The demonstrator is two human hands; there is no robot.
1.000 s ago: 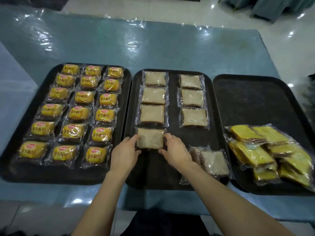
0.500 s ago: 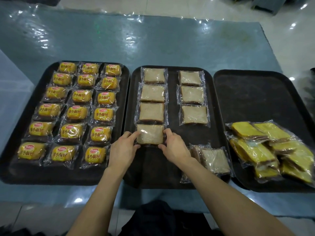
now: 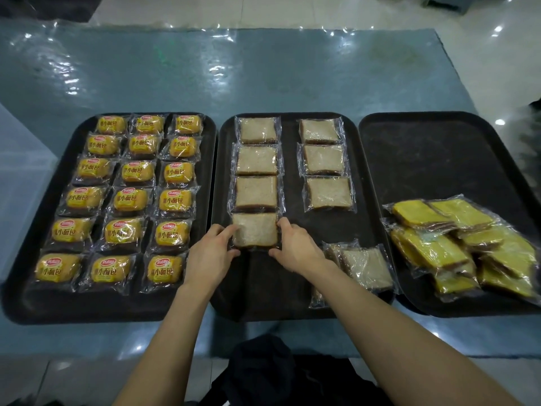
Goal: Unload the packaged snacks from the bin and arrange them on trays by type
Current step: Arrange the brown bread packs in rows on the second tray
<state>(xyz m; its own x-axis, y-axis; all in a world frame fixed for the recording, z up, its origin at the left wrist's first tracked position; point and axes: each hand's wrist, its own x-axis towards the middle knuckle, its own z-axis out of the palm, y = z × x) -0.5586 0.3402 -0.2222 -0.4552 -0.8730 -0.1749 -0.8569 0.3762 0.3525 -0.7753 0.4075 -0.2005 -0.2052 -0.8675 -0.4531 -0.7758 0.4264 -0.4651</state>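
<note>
Three black trays lie side by side. The left tray holds several yellow bun packets in three neat columns. On the middle tray pale sandwich packets form two columns. My left hand and my right hand grip the two sides of the nearest pale sandwich packet, which rests on the tray at the foot of the left column. A loose pile of pale packets sits at that tray's near right. The right tray carries a heap of yellow cake packets.
The trays rest on a blue table covered in shiny plastic film. A light tiled floor lies beyond it. A dark garment is below the near table edge. No bin is in view.
Both hands have nudged the held packet a little farther from me, closing the gap to the packet above it. The view has shifted slightly.
</note>
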